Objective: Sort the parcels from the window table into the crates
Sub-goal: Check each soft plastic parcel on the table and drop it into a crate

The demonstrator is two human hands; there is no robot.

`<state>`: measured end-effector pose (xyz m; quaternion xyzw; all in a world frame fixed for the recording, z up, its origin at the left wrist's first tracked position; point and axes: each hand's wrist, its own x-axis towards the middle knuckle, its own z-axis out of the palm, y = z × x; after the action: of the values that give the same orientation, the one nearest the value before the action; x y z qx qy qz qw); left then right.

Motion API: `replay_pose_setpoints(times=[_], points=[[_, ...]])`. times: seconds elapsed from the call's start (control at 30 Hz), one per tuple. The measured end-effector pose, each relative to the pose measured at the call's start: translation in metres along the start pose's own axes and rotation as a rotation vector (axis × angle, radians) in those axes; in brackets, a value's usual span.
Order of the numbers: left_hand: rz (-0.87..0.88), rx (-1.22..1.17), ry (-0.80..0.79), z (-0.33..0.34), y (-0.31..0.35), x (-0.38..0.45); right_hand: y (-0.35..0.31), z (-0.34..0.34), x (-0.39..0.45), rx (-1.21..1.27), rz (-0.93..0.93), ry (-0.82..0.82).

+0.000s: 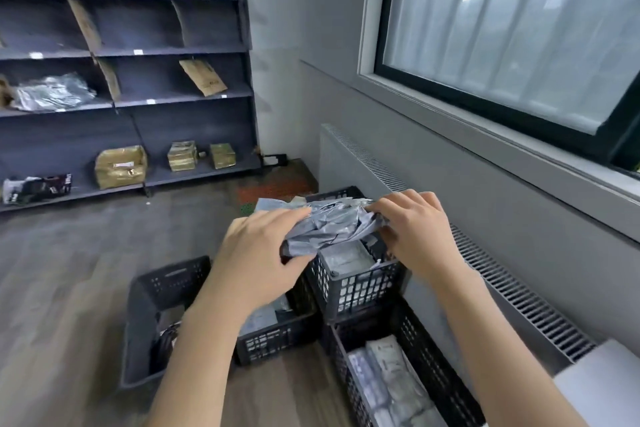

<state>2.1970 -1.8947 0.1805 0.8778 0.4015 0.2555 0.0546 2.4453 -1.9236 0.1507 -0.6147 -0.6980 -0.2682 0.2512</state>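
Grey poly parcel (332, 222) was over the raised crate (356, 284), held at both ends: left hand (256, 253) gripped its near-left corner, right hand (412, 232) pinched the far end. Crate looked nearly full, so best move: lower it flat, release both ends together, keep edges inside the rim.

The room was lit evenly by soft daylight admitted through the window (512, 28) at two o'clock, where the panes were nearly blown out to white. Shadows were kept faint and diffuse on the floor (69, 270). Straight lines were bowed by wide-angle distortion toward the edges, as seen in the shelving (124, 52) at ten o'clock. Slight motion blur and compression softness were noted throughout.
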Motion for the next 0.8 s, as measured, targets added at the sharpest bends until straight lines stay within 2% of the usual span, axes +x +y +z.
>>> replay_pose_setpoints(times=[0.1,0.27,0.4,0.6,0.8], points=[[-0.029,0.04,-0.188,0.026,-0.01,0.037,0.029,0.031,0.013,-0.066,0.004,-0.061],[0.014,0.096,-0.272,0.1,-0.043,0.116,0.084,0.105,0.028,-0.077,-0.003,-0.16],[0.041,0.158,-0.382,0.185,-0.072,0.186,0.136,0.193,0.032,-0.067,0.055,-0.291],[0.149,0.199,-0.647,0.311,-0.124,0.286,0.208,0.333,0.027,-0.034,0.14,-0.542],[0.215,0.251,-0.838,0.419,-0.173,0.354,0.255,0.449,0.018,0.11,0.185,-0.71]])
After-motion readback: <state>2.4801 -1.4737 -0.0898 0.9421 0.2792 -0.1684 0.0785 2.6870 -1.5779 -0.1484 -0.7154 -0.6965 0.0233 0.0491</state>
